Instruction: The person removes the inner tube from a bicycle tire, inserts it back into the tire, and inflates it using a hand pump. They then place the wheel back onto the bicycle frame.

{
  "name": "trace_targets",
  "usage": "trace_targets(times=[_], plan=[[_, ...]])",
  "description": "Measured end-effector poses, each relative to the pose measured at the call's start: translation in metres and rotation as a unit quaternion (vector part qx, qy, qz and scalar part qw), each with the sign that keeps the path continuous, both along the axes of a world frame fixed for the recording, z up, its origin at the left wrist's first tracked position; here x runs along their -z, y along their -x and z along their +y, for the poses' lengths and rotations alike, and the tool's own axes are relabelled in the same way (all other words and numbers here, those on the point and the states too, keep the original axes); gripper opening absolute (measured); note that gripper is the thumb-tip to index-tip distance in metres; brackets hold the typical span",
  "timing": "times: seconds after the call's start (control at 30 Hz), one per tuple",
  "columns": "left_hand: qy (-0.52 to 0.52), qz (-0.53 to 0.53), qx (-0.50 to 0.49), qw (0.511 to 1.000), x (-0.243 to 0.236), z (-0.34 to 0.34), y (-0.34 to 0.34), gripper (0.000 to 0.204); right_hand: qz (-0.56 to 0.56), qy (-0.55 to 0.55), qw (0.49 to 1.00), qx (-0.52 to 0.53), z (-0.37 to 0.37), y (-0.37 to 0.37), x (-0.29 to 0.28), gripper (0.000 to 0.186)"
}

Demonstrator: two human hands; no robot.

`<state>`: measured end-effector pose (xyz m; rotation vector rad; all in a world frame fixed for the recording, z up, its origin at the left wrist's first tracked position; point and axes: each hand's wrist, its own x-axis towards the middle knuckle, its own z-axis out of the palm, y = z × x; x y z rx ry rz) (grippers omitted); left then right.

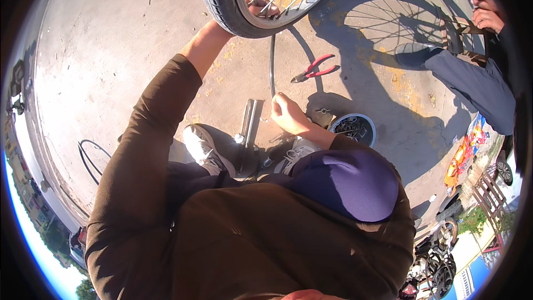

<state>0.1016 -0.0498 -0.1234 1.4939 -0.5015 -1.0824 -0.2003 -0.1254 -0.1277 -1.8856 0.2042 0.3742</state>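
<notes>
My left hand is closed on the bicycle wheel at the top, its fingertips among the spokes by the rim and part of it hidden behind the tyre. A thin black tube runs down from the wheel to my right hand, whose fingers are pinched on it near the middle of the view. Red-handled cutting pliers lie on the ground to the right of the tube. Below my right hand are a long metal piece and my shoes.
A bucket of small metal parts stands right of my feet. Another person's hands and grey-trousered leg are at the right. A coiled black cable lies at left; bike parts and colourful bags sit at lower right.
</notes>
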Motion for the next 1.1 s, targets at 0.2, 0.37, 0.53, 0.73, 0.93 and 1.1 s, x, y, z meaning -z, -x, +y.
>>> trace_targets(times=[0.2, 0.37, 0.53, 0.73, 0.93, 1.1], plan=[[0.140, 0.222, -0.014, 0.965, -0.059, 0.021, -0.011, 0.032, 0.091, -0.150, 0.970, 0.167, -0.017, 0.025, -0.013, 0.021], [0.000, 0.104, 0.053, 0.993, -0.011, 0.018, -0.036, 0.032, 0.002, -0.253, 0.931, 0.264, -0.041, -0.007, -0.040, 0.051], [0.042, -0.078, 0.098, 0.991, 0.032, 0.031, -0.041, 0.032, -0.130, -0.109, 0.948, 0.270, -0.113, -0.054, -0.055, 0.028], [0.050, 0.014, 0.121, 0.991, -0.004, 0.015, -0.032, 0.033, -0.212, 0.285, 0.928, 0.115, -0.133, -0.068, -0.069, 0.014], [0.129, 0.392, -0.012, 0.911, 0.025, 0.018, -0.022, 0.028, 0.117, -0.247, 0.925, 0.264, -0.118, -0.070, -0.093, 0.021], [0.090, 0.346, -0.036, 0.933, 0.042, 0.010, -0.010, 0.027, 0.090, -0.585, 0.687, 0.421, -0.118, -0.088, -0.096, 0.024]])
